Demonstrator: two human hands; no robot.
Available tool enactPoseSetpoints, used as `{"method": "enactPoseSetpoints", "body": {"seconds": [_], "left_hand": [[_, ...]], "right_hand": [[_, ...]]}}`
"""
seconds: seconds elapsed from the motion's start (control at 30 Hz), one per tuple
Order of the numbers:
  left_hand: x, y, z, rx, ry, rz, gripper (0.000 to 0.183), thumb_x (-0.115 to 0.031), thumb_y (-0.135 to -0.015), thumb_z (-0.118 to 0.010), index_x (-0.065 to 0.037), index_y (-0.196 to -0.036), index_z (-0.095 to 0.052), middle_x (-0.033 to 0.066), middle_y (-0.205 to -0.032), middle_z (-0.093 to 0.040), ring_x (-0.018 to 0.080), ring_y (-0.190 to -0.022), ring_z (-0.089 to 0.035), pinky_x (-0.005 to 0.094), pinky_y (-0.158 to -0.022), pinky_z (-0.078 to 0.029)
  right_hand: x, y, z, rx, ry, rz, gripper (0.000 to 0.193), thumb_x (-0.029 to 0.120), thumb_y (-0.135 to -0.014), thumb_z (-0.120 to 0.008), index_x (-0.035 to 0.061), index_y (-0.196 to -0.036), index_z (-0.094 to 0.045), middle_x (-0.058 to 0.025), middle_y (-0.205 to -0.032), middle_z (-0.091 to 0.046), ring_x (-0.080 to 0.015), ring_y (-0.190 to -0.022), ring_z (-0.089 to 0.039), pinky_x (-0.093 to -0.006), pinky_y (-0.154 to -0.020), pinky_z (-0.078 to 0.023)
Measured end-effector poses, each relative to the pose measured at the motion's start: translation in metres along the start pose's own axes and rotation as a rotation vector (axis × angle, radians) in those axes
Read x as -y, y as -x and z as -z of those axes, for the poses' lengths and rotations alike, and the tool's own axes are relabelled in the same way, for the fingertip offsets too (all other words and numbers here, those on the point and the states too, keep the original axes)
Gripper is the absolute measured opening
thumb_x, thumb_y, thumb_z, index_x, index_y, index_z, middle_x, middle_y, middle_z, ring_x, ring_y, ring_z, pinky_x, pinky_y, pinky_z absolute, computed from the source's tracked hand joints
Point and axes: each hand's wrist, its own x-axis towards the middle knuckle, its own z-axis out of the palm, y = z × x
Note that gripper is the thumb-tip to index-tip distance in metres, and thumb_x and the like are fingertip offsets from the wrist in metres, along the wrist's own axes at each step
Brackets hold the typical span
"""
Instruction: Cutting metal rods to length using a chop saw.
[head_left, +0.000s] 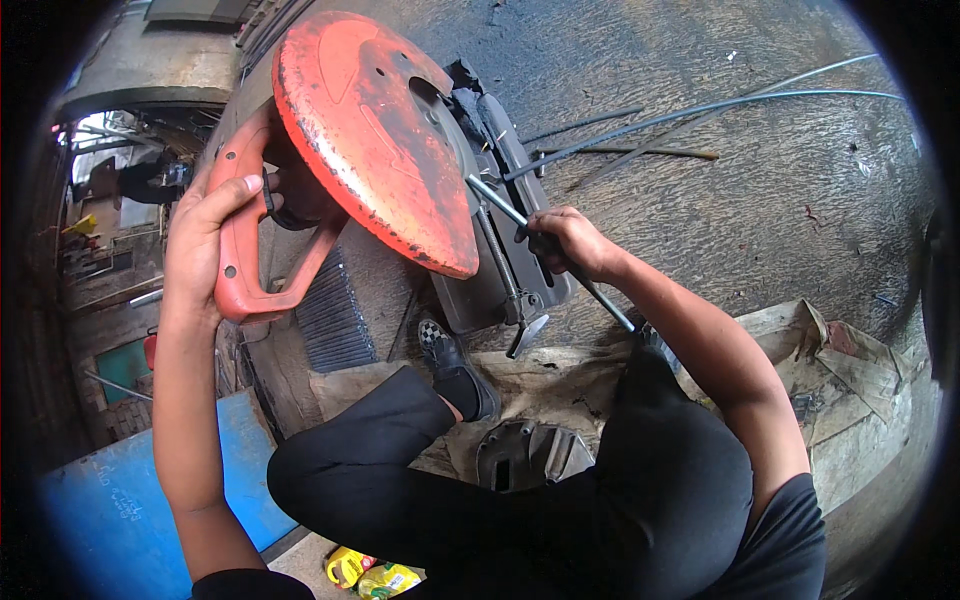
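An orange cut-off saw with a worn, scuffed blade guard (370, 130) stands on its grey base (465, 300) in front of me. My left hand (205, 230) is wrapped round the saw's orange loop handle (238, 265), thumb near the dark trigger. My right hand (575, 243), to the right of the guard, is closed round a metal rod (608, 305). The rod slants from the guard's right edge down toward my knee. Its far end lies by the vise part of the base, above the threaded clamp screw (492, 240). The guard hides the blade.
Long thin rods (700, 112) lie on the stained floor at the far right. A row of cut grey rods (335, 315) sits left of the base. Near my feet are a dirty cloth sheet (850, 370) and a metal part (530, 455). A blue panel (110, 500) is at left.
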Motion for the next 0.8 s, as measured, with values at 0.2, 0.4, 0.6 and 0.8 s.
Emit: {"method": "enactPoseSetpoints", "body": {"seconds": [0.2, 0.4, 0.6, 0.8], "left_hand": [[0.0, 0.001, -0.002, -0.022, 0.01, -0.013, 0.045, -0.01, -0.084, -0.06, 0.006, -0.124, -0.05, 0.0119, -0.102, -0.062, 0.0159, -0.089, -0.061, 0.0289, -0.084, -0.048], [0.001, 0.0, -0.001, -0.016, 0.04, -0.021, 0.045, -0.01, -0.084, -0.061, 0.006, -0.125, -0.049, 0.0116, -0.101, -0.062, 0.016, -0.088, -0.061, 0.029, -0.084, -0.049], [-0.002, 0.001, 0.0, -0.008, -0.076, 0.044, 0.043, -0.01, -0.085, -0.059, 0.005, -0.124, -0.05, 0.0088, -0.096, -0.061, 0.0142, -0.083, -0.06, 0.028, -0.079, -0.049], [-0.004, 0.002, -0.005, 0.001, -0.036, 0.006, 0.044, -0.011, -0.085, -0.059, 0.005, -0.125, -0.05, 0.0088, -0.099, -0.06, 0.0144, -0.084, -0.06, 0.0278, -0.08, -0.049]], "right_hand": [[-0.006, -0.004, 0.005, -0.116, 0.346, 0.166, 0.026, 0.02, -0.09, -0.055, -0.0036, -0.094, -0.065, -0.0042, -0.066, -0.056, -0.0104, -0.052, -0.049, -0.0273, -0.045, -0.039], [-0.004, -0.005, 0.006, -0.321, 0.819, 0.401, 0.025, 0.021, -0.091, -0.053, 0.0038, -0.102, -0.068, -0.0125, -0.072, -0.062, -0.0239, -0.061, -0.059, -0.035, -0.06, -0.046], [0.021, -0.005, 0.012, -0.667, 1.407, 0.602, 0.023, 0.019, -0.092, -0.05, 0.021, -0.108, -0.067, -0.0082, -0.092, -0.059, -0.029, -0.097, -0.055, -0.0512, -0.087, -0.034], [0.053, -0.009, 0.019, -0.737, 1.594, 0.827, 0.027, 0.012, -0.084, -0.054, 0.0224, -0.106, -0.067, -0.0045, -0.089, -0.058, -0.0239, -0.095, -0.055, -0.0467, -0.088, -0.033]]}}
